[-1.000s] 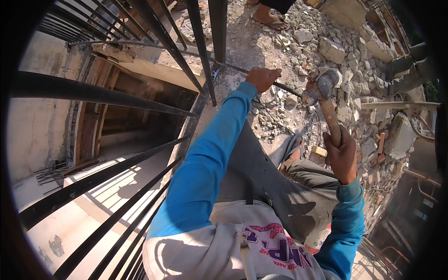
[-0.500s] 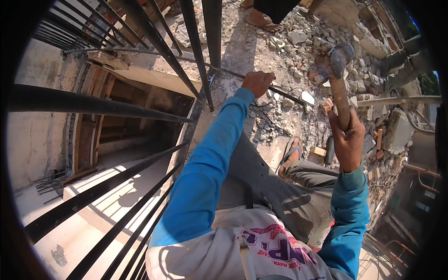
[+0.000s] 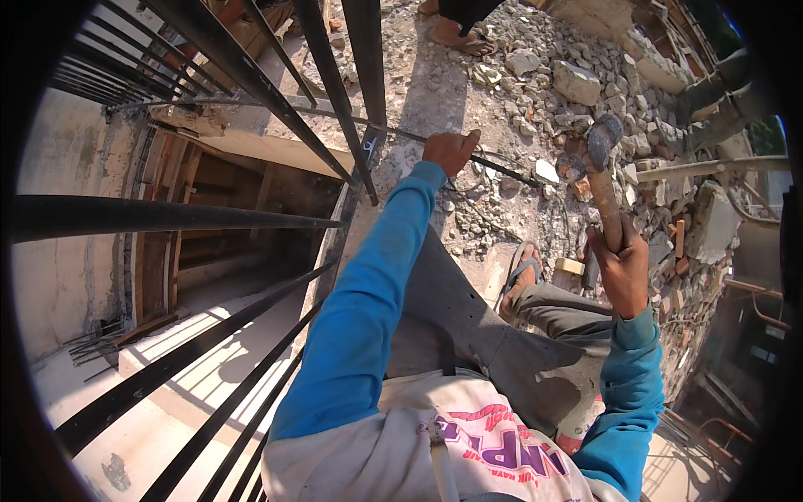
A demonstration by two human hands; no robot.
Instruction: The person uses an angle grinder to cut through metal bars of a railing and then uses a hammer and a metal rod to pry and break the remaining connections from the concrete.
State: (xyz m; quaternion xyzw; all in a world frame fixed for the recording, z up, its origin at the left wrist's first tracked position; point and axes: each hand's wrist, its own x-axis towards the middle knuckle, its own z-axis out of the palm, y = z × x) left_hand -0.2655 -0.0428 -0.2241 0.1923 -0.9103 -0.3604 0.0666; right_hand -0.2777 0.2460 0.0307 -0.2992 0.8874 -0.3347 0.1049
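My left hand (image 3: 450, 153) is closed round a dark metal bar (image 3: 506, 170) that lies slantwise over the broken floor. One end of this bar points right into the rubble; its other end runs towards the black railing (image 3: 368, 75), and I cannot tell whether the two touch. In my right hand (image 3: 621, 272) is a sledgehammer (image 3: 606, 201), gripped low on its wooden handle. Its worn metal head is raised to the right of the bar's tip, apart from it.
Broken concrete rubble (image 3: 577, 84) covers the ground ahead and right. Black bars rise along my left, above a lower-level opening (image 3: 242, 209) with wooden framing. Another person's sandalled foot (image 3: 464, 40) stands at the far side. A pole (image 3: 703, 169) juts in from the right.
The sledgehammer and my right hand have come down towards me a little. My left hand keeps its grip on the bar. The whole view has shifted slightly.
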